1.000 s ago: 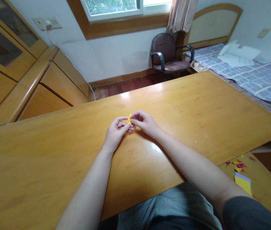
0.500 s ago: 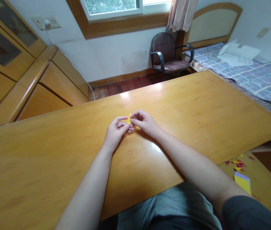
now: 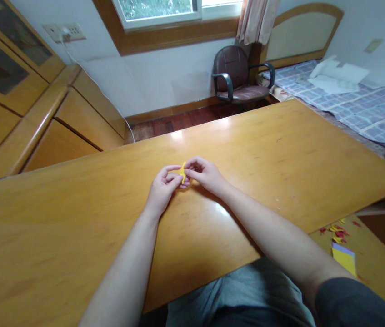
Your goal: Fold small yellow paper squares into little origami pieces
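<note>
Above the middle of the wooden table [image 3: 76, 218], a small yellow origami figure [image 3: 182, 172] with thin pointed ends is held between both hands. My left hand [image 3: 165, 186] pinches its lower left side between thumb and fingers. On the other side, my right hand [image 3: 204, 173] grips its edge with thumb and forefinger. The fingertips cover parts of the paper, so its full shape cannot be made out.
Lower right, on a second surface, lie several small red and yellow folded-paper pieces [image 3: 338, 234] and a stack of yellow and purple paper [image 3: 344, 260]. Beyond the table stand a brown armchair [image 3: 231, 75] and a bed [image 3: 345, 102]; wooden cabinets [image 3: 76, 120] line the left.
The lower point of the yellow figure, mostly covered by my left thumb before, now shows more. Both hands stay in nearly the same place.
</note>
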Available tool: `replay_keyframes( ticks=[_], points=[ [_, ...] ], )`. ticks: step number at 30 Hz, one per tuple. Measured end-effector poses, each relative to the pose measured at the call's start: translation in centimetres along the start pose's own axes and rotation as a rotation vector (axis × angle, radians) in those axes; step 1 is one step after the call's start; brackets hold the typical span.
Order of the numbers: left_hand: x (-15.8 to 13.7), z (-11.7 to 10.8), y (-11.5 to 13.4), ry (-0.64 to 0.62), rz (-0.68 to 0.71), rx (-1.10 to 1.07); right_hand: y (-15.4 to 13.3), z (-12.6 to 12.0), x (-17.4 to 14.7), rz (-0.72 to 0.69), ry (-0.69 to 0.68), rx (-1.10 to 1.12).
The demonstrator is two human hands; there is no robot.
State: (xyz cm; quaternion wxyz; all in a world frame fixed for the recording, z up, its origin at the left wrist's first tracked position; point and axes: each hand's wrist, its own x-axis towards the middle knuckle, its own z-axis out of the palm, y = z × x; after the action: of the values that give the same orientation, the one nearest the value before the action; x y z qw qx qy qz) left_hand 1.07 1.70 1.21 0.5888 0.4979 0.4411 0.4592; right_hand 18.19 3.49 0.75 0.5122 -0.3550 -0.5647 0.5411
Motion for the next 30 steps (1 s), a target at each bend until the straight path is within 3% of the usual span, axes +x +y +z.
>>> replay_keyframes(
  ticks=[30],
  points=[
    [-0.13,0.24,0.39,0.02,-0.022,0.007,-0.09,-0.25,0.37,0.038,0.129,0.068]
  ],
)
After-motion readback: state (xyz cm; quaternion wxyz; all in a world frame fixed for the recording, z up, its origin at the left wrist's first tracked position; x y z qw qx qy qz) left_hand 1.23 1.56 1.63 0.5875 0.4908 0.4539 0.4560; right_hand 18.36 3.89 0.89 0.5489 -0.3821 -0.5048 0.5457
